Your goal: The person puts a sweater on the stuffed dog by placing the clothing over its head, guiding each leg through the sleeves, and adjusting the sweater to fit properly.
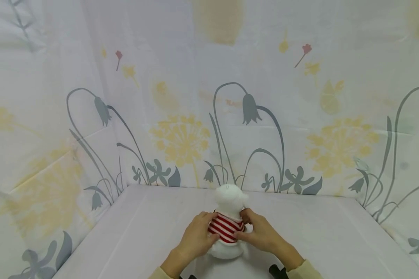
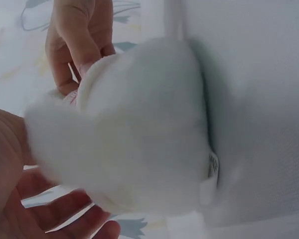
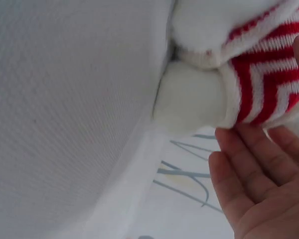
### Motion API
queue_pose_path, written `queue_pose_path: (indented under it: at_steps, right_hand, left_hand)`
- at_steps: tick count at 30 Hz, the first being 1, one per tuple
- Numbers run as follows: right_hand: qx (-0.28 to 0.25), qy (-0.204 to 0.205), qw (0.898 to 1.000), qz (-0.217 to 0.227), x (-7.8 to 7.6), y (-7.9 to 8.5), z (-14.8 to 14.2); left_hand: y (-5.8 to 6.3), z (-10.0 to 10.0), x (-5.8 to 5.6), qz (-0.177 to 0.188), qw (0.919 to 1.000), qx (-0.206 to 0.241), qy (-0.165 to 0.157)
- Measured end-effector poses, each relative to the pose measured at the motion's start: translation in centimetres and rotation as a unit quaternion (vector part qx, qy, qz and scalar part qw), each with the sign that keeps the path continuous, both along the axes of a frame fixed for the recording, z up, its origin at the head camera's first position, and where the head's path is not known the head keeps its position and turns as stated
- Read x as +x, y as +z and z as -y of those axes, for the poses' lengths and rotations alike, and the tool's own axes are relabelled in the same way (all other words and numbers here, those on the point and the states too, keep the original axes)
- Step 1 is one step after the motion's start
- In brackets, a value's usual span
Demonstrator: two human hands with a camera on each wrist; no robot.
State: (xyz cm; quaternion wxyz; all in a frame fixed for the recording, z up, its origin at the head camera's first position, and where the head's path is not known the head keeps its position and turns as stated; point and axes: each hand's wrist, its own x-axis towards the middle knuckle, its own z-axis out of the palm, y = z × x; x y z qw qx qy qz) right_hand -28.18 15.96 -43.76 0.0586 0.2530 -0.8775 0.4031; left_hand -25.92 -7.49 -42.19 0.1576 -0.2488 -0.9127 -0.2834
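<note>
A white plush toy (image 1: pixel 227 197) in a red-and-white striped knit sweater (image 1: pixel 224 228) sits upright on the white table, between both hands. No face shows on it in the head view. My left hand (image 1: pixel 197 234) holds its left side, thumb on the sweater's lower edge; the left wrist view shows those fingers (image 2: pixel 60 206) spread along the plush. On the other side my right hand (image 1: pixel 262 231) holds the sweater, thumb in front and fingers around the side. In the right wrist view, the right fingers (image 3: pixel 249 164) touch the sleeve at the toy's arm (image 3: pixel 189 97).
A white tabletop (image 1: pixel 153 221) extends around the toy. Behind it and at the sides hangs a white cloth (image 1: pixel 283 155) printed with grey and yellow flowers. Black wrist gear (image 1: pixel 277 271) shows by the right forearm. A small tag (image 2: pixel 213 167) sticks out near the toy's base.
</note>
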Motion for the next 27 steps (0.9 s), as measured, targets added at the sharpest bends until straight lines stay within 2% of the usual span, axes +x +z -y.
queue_pose_path:
  at_steps: [4,6,9,12,14,17,20,22,24,27]
  right_hand:
    - [0.02,0.014,0.999,-0.021,0.0,0.4,-0.3]
    - [0.025,0.008,0.999,-0.04,0.0,0.7,-0.5]
    - [0.002,-0.035,0.996,-0.084,0.1,1.2,-0.8]
    - [-0.046,-0.094,0.986,-0.133,-0.1,1.5,-1.0]
    - [-0.066,-0.11,0.98,-0.155,-0.2,1.6,-1.0]
    - [-0.071,-0.092,0.983,-0.145,-0.4,1.7,-1.0]
    - [-0.065,-0.062,0.991,-0.097,-0.2,1.8,-0.7]
    - [-0.066,-0.054,0.993,-0.077,-0.1,2.0,-0.5]
    - [-0.074,-0.052,0.993,-0.071,0.1,2.0,-0.4]
    - [-0.087,-0.049,0.991,-0.088,0.4,2.1,-0.3]
  left_hand:
    - [0.2,0.2,-0.1,-0.036,0.9992,0.008,0.012]
    - [0.3,0.2,-0.1,-0.046,0.9988,0.009,0.013]
    - [0.2,0.1,-0.1,-0.046,0.9987,0.017,0.01]
    - [0.2,-0.2,0.1,-0.043,0.9985,0.034,0.0]
    - [0.2,-0.4,0.1,-0.042,0.9983,0.04,-0.008]
    - [0.2,-0.7,0.2,-0.047,0.9978,0.041,-0.024]
    - [0.1,-1.0,0.2,-0.057,0.997,0.043,-0.032]
    - [0.2,-1.2,0.2,-0.063,0.9961,0.049,-0.037]
    - [0.3,-1.3,0.2,-0.063,0.9957,0.054,-0.042]
    - [0.4,-1.4,0.2,-0.059,0.9951,0.062,-0.049]
